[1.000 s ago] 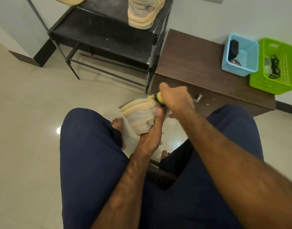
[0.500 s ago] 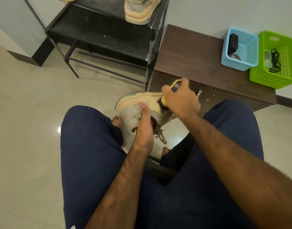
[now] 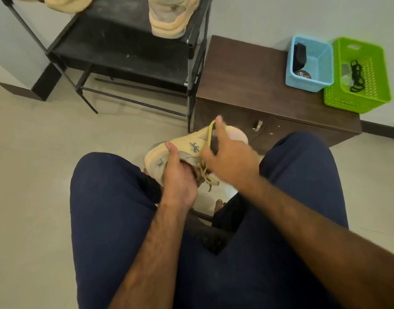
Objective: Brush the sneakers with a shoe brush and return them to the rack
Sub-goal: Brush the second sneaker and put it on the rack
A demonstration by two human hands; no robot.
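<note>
Sneaker (image 3: 187, 143): pale yellow and grey, with a small dark emblem on its side. It is held in the air just in front of the brown cabinet (image 3: 247, 70), above the person's knees, lying on its side with loose laces hanging.

Left hand (image 3: 179, 177): grasping the sneaker. The fingers are tucked into its opening and the thumb is raised along the outer side.

Right hand (image 3: 231, 157): clenched round the shoe brush (image 3: 211, 134), somewhat blurred.

Shoe brush: yellow back, dark bristles. It is set against the sneaker's side, on the part nearest the cabinet.

Second sneaker (image 3: 169, 16): same colouring, standing on the upper shelf of the shoe rack (image 3: 124, 54).

Shoe rack: black metal frame, directly beside the cabinet on its left in this view. A pale yellow item (image 3: 64, 3) sits at the shelf's far end from the cabinet, and its kind cannot be told.

Blue basket (image 3: 320, 61): on the cabinet top toward its right end, holding a dark block (image 3: 300, 55) and a round tin (image 3: 301, 74).

Green basket (image 3: 374, 63): on the cabinet top, touching the blue basket. It holds a black cord (image 3: 356, 75).

Navy trousers (image 3: 106, 197): on both legs, in front of the cabinet.

Floor (image 3: 35, 152): pale tile, in front of the cabinet.
</note>
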